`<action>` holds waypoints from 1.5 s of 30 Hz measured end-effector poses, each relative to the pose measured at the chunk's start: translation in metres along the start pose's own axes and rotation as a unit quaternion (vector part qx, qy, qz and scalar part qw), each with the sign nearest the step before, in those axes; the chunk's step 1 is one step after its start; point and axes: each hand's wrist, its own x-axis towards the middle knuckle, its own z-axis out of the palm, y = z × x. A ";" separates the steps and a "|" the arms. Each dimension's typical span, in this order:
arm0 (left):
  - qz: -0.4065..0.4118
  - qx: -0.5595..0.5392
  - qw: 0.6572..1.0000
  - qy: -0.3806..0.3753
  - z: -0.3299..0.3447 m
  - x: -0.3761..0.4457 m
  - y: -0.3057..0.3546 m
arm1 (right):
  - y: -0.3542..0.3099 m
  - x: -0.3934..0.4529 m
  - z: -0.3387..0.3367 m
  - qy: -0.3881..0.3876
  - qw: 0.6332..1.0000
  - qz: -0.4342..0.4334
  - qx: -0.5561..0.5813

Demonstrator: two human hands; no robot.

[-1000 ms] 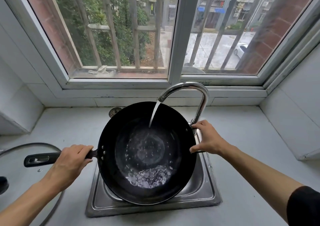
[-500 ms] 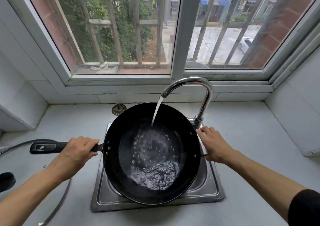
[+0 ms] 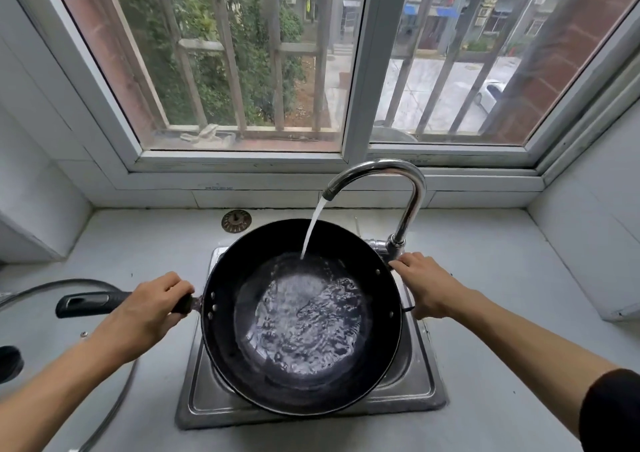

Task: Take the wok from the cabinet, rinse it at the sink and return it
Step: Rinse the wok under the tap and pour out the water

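I hold the wok (image 3: 301, 316) over the sink (image 3: 420, 387), my left hand (image 3: 147, 309) wrapped round its handle (image 3: 86, 304), my right hand (image 3: 424, 285) curled at the far rim, apparently on a small loop handle. Water from the faucet (image 3: 388, 181) pools and churns in the bowl. That growing weight could tip the wok and slosh water onto the desk (image 3: 502, 261).

Single head view, close, looking forward-down over sink (image 3: 420, 396) toward window (image 3: 360, 71).
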 end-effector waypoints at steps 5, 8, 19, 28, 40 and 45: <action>-0.021 0.036 0.999 -0.002 -0.006 -0.002 -0.010 | -0.010 0.011 -0.005 -0.006 1.000 -0.019 0.018; -0.031 0.042 0.999 0.001 -0.007 -0.002 -0.016 | -0.012 0.017 -0.006 -0.013 0.999 -0.029 0.022; -0.043 0.032 0.998 -0.012 0.017 0.009 -0.018 | -0.001 0.022 0.005 -0.070 0.997 -0.025 0.023; -0.029 0.038 0.998 -0.034 0.046 0.016 -0.017 | 0.009 0.013 0.019 -0.079 0.996 -0.003 0.038; -0.037 0.051 0.997 -0.041 0.057 0.009 -0.003 | 0.006 0.003 0.035 -0.080 0.996 -0.001 0.032; -0.036 0.055 0.997 -0.043 0.060 0.007 0.000 | 0.004 0.001 0.041 -0.066 0.997 0.008 0.050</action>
